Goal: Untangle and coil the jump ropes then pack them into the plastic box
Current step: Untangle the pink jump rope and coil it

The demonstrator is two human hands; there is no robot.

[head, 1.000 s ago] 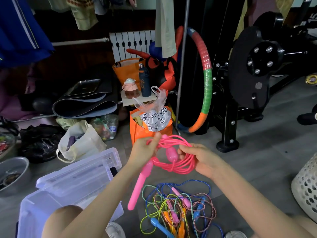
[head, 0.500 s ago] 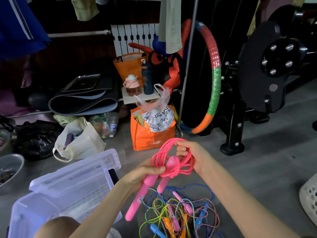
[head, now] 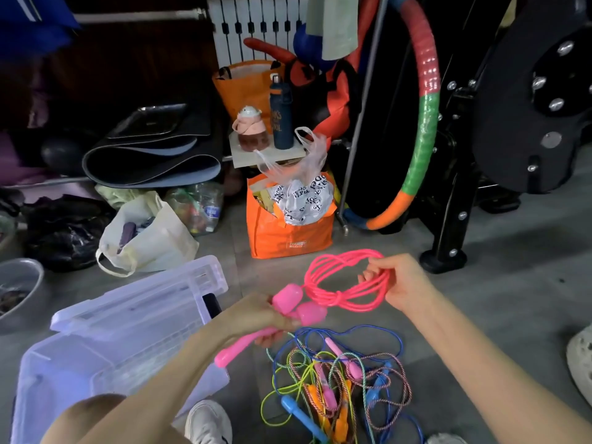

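Since half a second ago the hands have drawn apart: the left hand point(head: 256, 315) has dropped toward the floor with both handles, and the right hand point(head: 403, 283) has pulled the loops out sideways, so the coil is now stretched flat between them. The pink jump rope point(head: 339, 298) hangs in the air above the tangle of other ropes point(head: 336, 379), just right of the open plastic box point(head: 96, 363). The left fingers are curled round the two pink handles point(head: 288, 299), and the right fingers are closed on the strands at the far end of the coil.

The cord looks light, thin and limp, with a smooth plastic skin that will likely slide and spring open if let go. A turn of cord wrapped round the loops near the handles seems to bind them. The rigid handles are the surest hold, with the other hand cupping the loops while lowering it into the box.

The navy bottle point(head: 281, 120) carries pale lettering too small to read, and the white plastic bag point(head: 298, 200) has black print that is crumpled past reading. The orange bag point(head: 288, 238) bears a small label, also illegible
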